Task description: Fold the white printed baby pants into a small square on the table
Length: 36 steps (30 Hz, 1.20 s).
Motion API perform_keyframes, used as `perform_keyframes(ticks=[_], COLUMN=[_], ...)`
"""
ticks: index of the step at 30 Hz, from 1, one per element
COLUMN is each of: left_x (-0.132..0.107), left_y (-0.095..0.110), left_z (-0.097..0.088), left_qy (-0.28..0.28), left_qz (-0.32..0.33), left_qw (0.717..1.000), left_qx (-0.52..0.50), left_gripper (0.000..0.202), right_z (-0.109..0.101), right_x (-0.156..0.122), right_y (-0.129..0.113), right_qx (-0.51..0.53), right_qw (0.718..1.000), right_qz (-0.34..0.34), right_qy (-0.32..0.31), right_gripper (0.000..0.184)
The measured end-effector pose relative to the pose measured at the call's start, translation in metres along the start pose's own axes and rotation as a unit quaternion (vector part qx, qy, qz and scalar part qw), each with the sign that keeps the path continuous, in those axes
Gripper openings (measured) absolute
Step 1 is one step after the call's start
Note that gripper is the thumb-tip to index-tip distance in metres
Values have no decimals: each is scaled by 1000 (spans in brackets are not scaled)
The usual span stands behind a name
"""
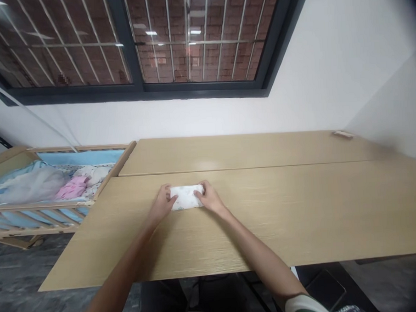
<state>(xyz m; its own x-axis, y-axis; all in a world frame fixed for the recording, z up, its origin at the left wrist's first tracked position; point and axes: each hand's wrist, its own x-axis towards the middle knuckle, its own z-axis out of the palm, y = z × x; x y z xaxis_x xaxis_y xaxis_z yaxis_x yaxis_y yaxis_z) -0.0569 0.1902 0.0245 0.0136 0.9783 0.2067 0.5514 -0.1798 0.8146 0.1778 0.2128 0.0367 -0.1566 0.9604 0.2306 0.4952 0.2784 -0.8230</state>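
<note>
A small white folded cloth (186,198) with a faint print is stretched level between my two hands, over the wooden table (265,208). My left hand (163,203) grips its left end, thumb on the near face and fingers curled behind. On the other end, my right hand (209,198) pinches the cloth the same way, its thumb lying across the front. Whether the cloth touches the tabletop or hovers just above it, I cannot tell.
To the left stands a wooden crib (67,204) with blue padding, holding a pink cloth (72,187) and pale bedding. A small flat object (343,134) lies at the table's far right. Behind rises a white wall (206,117) below a barred window (196,37).
</note>
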Motion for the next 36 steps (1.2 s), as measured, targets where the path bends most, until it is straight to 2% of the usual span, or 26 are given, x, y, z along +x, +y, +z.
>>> perform_keyframes(ticks=[5,7,9,11,13,15,17,21,25,30,36], left_x=[3,-1,-7,-15,-23,-30,-35,-40,-44,-42,-25], left_y=[-13,-11,-5,5,13,15,12,-4,-12,-10,-8], left_z=[10,13,18,27,37,46,50,42,29,21,17], left_qy=[17,38,57,41,2,-26,-29,-33,-27,-29,-52], left_qz=[17,35,61,110,170,210,211,206,215,253,185], left_qw=[997,993,989,984,971,952,938,925,926,931,961], left_qx=[80,105,122,135,167,222,275,317,308,263,199], left_gripper=[29,31,39,50,59,64,67,71,71,62,65], right_z=[13,12,11,12,15,17,15,-3,-23,-35,-33], right_x=[1,-5,-11,-16,-20,-21,-22,-24,-31,-33,-18], right_y=[19,14,3,-9,-17,-18,-12,3,6,0,1], right_qx=[-48,-97,-165,-224,-259,-282,-294,-293,-276,-231,-222], right_qw=[998,993,980,958,939,929,928,929,939,938,934], right_qz=[35,2,-76,-170,-225,-222,-197,-163,-136,-199,-209], right_qy=[37,69,88,50,-28,-87,-120,-154,-154,-162,-187], right_gripper=[31,38,47,55,61,65,65,70,79,80,75])
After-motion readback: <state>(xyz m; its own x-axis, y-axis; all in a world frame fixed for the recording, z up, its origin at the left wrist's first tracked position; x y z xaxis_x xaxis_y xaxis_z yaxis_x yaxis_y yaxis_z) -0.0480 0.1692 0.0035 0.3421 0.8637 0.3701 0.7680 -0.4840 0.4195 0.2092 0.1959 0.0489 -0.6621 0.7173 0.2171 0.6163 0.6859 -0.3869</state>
